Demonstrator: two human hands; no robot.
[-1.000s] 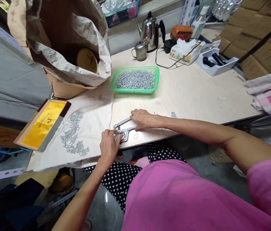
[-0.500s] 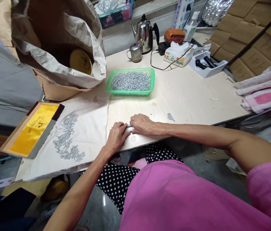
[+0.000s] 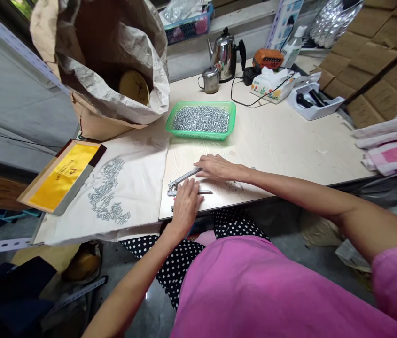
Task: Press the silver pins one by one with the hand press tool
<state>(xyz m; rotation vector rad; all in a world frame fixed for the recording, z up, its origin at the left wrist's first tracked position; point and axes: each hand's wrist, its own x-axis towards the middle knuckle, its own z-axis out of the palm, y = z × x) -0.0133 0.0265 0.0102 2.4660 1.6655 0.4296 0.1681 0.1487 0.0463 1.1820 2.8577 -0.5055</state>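
Note:
A metal plier-like hand tool (image 3: 185, 176) lies on the table near its front edge, with its two handles spread apart. My right hand (image 3: 215, 168) has its fingers closed round the end of the upper handle. My left hand (image 3: 187, 199) lies over the lower handle, fingers stretched out and thumb apart, hiding part of it. Beyond my hands stands a green plastic basket (image 3: 231, 123) full of small silver metal pins (image 3: 201, 118). More pins (image 3: 108, 190) are scattered on a white cloth (image 3: 145, 164) to the left.
A large paper sack (image 3: 103, 126) stands at the back left, behind a yellow-topped box (image 3: 66, 176). Along the back are a metal kettle (image 3: 225, 54), a lidded cup (image 3: 211, 80), an orange battery (image 3: 268, 58), a tissue box (image 3: 270, 87) and a white tray (image 3: 313, 111).
The tool's handles have spread apart, where both hands were close together over it before. My right hand has moved up and away with the upper handle. The view has shifted slightly.

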